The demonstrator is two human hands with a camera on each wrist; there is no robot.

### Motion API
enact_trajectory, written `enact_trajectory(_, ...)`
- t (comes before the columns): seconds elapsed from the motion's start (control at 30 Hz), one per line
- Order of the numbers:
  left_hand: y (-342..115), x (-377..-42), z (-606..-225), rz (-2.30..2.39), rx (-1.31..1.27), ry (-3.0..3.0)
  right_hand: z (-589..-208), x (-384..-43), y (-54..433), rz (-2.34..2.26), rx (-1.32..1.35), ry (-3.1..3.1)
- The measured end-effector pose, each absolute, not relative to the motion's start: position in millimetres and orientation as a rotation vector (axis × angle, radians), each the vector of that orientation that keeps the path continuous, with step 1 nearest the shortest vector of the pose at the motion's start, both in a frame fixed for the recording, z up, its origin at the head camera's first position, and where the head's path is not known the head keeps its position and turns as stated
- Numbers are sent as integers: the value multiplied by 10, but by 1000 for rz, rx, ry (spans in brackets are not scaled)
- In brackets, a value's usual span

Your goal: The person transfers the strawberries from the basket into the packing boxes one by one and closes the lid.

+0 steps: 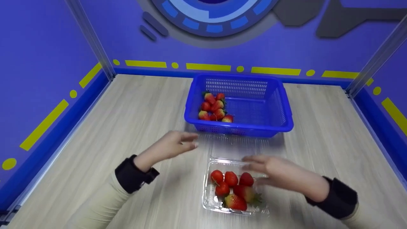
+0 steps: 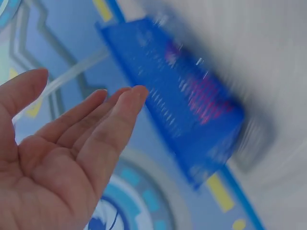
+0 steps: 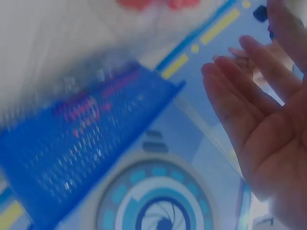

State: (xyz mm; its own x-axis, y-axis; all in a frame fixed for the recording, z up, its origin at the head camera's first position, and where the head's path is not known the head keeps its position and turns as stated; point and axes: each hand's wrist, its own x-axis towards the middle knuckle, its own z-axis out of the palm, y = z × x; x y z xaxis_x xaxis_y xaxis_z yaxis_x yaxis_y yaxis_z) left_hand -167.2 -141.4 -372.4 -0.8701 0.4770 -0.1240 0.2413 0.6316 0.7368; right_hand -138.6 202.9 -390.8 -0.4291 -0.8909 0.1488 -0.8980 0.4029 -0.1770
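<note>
My left hand (image 1: 171,145) hovers over the table left of the clear plastic box, fingers loosely extended and holding nothing. Above the right side of that box (image 1: 206,203) is my right hand (image 1: 279,173), slightly blurred, its fingers relaxed and nothing in its grasp. Several strawberries (image 1: 235,202) lie in the box, whose clear lid (image 1: 238,148) is folded back toward the basket. Behind it stands a blue plastic basket (image 1: 238,126) with more strawberries (image 1: 217,105) grouped at its left side. Both wrist views show an empty palm with the basket beyond, blurred.
A light wood-grain table (image 1: 143,108) lies under everything. Blue printed walls (image 1: 47,47) with yellow dashes enclose it at the back, left and right. Metal posts (image 1: 98,47) stand at the back corners. The basket sits close to the back wall.
</note>
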Motion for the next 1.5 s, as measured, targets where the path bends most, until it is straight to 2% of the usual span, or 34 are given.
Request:
enact_trajectory(0.17, -1520, -1845, -3400, 1128, 538, 2614, -3645, -1671, 2076, 439, 1597, -2403)
enact_trajectory(0.4, -1584, -2232, -3002, 1217, 420, 2669, -3084, -2040, 2067, 467, 1489, -2536)
enact_trajectory(0.57, -1558, -2547, -2796, 1243, 380, 2717, -2705, -2445, 1998, 417, 1317, -2733)
enact_trajectory(0.73, -1539, -2879, -2777, 1215, 299, 2725, -2555, -2944, 1905, 358, 1120, -2980)
enact_trajectory(0.93, -1535, -3231, -2994, 1188, 191, 2711, -2720, -3486, 1838, 341, 1055, -3245)
enact_trajectory(1.1, -1549, -3394, -3217, 1199, 67, 2657, -2962, -3783, 1768, 312, 1066, -3438)
enact_trajectory(1.27, -1524, -3442, -3373, 1203, -50, 2594, -3238, -3932, 1709, 172, 1095, -3664)
enact_trajectory(1.5, -1417, -3451, -3570, 1142, -153, 2614, -3620, -3960, 1630, 452, 1044, -3943)
